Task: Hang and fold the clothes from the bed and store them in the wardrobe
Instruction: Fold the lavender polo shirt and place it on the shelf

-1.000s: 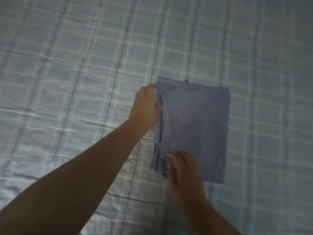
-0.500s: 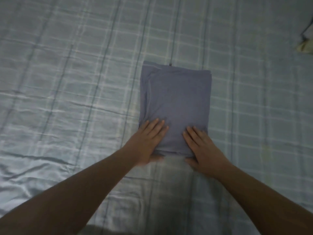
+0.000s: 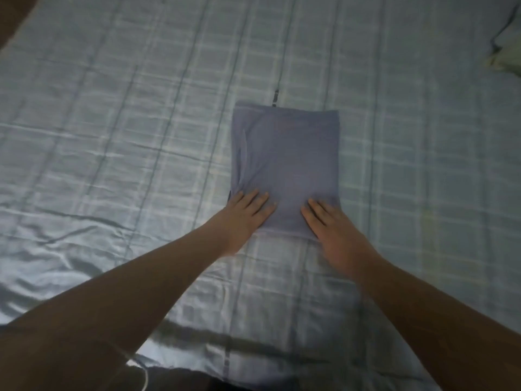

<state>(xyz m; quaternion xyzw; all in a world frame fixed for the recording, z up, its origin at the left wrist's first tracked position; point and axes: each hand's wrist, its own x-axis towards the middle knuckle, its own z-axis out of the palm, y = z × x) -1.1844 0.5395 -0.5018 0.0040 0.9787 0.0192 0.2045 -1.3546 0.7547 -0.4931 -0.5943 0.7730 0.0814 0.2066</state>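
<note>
A blue-grey garment (image 3: pixel 287 153) lies folded into a neat rectangle on the bed (image 3: pixel 112 136), near the middle of the view. My left hand (image 3: pixel 242 215) lies flat on its near left corner, fingers straight and spread. My right hand (image 3: pixel 332 230) presses flat on the near right corner, fingers straight too. Both thumbs are at or below the near hem; I cannot see whether they tuck under it. The near edge of the garment is partly covered by both hands.
The bed is covered with a pale blue checked sheet, wrinkled at the left. A light pillow corner (image 3: pixel 504 55) shows at the far right. The bed's near edge (image 3: pixel 197 371) runs along the bottom, with dark floor below it.
One second ago my left hand held the garment's left side and the right touched its near edge. Both hands then came to its near end and have since stayed flat there.
</note>
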